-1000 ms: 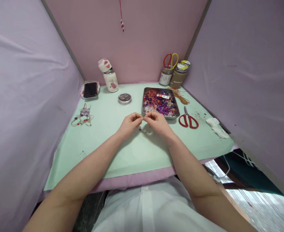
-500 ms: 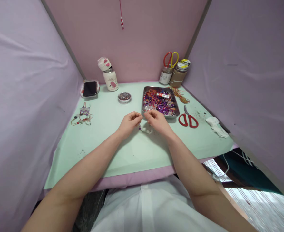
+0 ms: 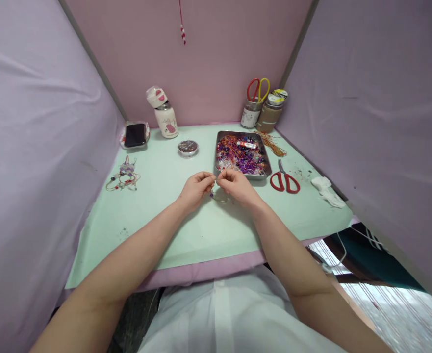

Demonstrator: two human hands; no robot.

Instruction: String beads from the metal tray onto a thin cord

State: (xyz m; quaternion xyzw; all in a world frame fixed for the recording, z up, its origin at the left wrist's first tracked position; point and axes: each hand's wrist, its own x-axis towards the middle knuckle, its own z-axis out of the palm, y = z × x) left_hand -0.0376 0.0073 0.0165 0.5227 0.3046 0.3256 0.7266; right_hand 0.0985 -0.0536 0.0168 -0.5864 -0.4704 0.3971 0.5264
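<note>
The left hand [image 3: 197, 190] pinches a strand [image 3: 212, 195] whose purple bead hangs below its fingertips, off the near left corner of the tray [image 3: 262, 177], while the right hand [image 3: 238, 188] is pinched almost against it, on what is too fine to tell. Best, I judge, to keep the left pinch firm and the wrists low over the table [image 3: 186, 240], making only small fingertip moves so the bead cannot swing or slip. Against half a second earlier, the hands look nearly unchanged; the whole view has shifted, putting everything slightly further left.
</note>
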